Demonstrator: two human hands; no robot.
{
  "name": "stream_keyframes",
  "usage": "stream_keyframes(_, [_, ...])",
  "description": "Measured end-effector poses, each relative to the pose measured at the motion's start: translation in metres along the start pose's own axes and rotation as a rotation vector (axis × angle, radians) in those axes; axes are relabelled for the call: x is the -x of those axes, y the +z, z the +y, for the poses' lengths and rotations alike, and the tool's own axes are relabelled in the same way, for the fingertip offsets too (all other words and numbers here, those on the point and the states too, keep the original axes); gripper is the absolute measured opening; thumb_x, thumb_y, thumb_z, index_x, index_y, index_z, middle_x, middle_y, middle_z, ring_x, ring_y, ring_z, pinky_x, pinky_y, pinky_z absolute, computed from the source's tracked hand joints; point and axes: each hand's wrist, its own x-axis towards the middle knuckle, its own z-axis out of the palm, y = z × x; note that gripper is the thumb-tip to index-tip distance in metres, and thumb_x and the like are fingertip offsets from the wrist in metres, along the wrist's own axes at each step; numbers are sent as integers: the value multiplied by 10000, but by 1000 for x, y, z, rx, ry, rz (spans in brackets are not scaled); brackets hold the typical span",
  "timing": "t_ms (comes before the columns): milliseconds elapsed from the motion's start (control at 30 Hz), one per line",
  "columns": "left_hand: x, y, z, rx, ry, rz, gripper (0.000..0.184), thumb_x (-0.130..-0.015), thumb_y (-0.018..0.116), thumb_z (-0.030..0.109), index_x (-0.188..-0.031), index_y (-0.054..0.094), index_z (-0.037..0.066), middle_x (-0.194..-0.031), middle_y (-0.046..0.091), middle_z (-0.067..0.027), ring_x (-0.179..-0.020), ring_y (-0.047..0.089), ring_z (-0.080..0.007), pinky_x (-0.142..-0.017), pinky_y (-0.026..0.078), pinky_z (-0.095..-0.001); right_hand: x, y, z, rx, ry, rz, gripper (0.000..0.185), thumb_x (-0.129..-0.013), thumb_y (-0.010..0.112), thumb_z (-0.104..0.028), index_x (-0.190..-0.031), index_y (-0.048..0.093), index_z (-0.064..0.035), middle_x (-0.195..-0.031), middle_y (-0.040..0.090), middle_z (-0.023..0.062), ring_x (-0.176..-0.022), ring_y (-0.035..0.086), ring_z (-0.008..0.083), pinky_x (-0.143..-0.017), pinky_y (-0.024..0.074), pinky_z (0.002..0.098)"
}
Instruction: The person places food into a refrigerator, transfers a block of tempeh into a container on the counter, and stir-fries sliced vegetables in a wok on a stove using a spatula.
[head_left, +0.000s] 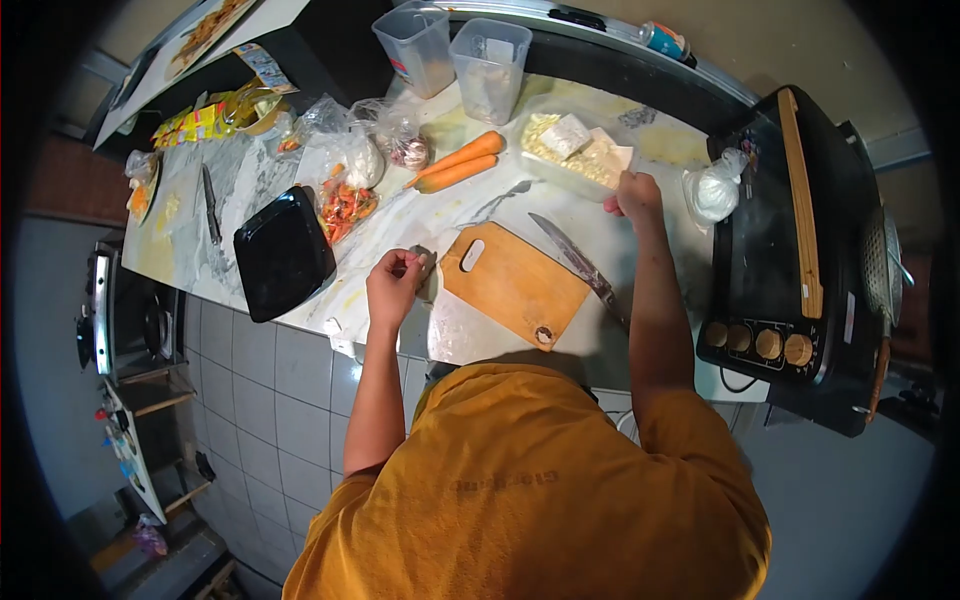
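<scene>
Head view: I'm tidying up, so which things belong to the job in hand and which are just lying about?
Likely in the job:
plastic tub, at the right hand
grey item at the left hand (unclear what)
cutting board
large knife, beside it

Probably just lying about:
carrots
black tray
small knife

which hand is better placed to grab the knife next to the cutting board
Probably the right hand: the knife lies on its side of the cutting board, handle beside the right forearm, though that hand is at the plastic container. The left hand is across the board.
</scene>
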Motion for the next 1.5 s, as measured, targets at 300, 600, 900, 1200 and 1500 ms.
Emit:
stream_keyframes(300, [21, -12, -4, 52, 93, 170, 233, -875, 689, 222, -951, 707, 3, -757, 696, -78, -682, 627, -114, -660, 498, -267, 20, 13, -28, -277, 17, -7, 544, -974, 428, -435, -1022, 572, 88, -845, 705, 169, -610, 641, 175, -535, 492, 280])
stream_keyframes(600, [120, -47, -11, 101, -186, 407, 412, -926, 626, 329, -707, 635, -19, -578, 579, -51, -548, 499, -86, -523, 406, -271, 146, 113, -51, -507, -442, -277, 261, -968, 571, -217, -785, 571, -30, -591, 518, -17, -547, 458, 55, -506, 359, 209])
stream_keyframes(900, [216, -125, -97, 218, -238, 636, 475, -927, 604, 287, -553, 529, 5, -489, 506, -15, -483, 418, -63, -451, 334, -272, 260, 194, -87, -460, -592, -568, 314, -999, 513, -239, -970, 649, 43, -704, 647, 53, -610, 514, 57, -602, 430, 202])
stream_keyframes(1200, [359, -287, -232, 177, -342, 777, 472, -911, 615, 221, -520, 427, 34, -491, 410, 32, -503, 369, -52, -460, 293, -263, 478, 373, -118, -374, -690, -769, 147, -931, 630, -138, -907, 638, 7, -651, 636, 29, -560, 546, 44, -543, 420, 191])
stream_keyframes(1500, [520, -508, -319, 297, -408, 1202, 448, -935, 631, 255, -586, 421, 68, -569, 375, 77, -558, 307, -42, -486, 253, -250, 717, 552, -181, -521, -619, -1123, 171, -940, 612, -154, -873, 647, 0, -669, 644, 34, -609, 581, 68, -570, 451, 209])
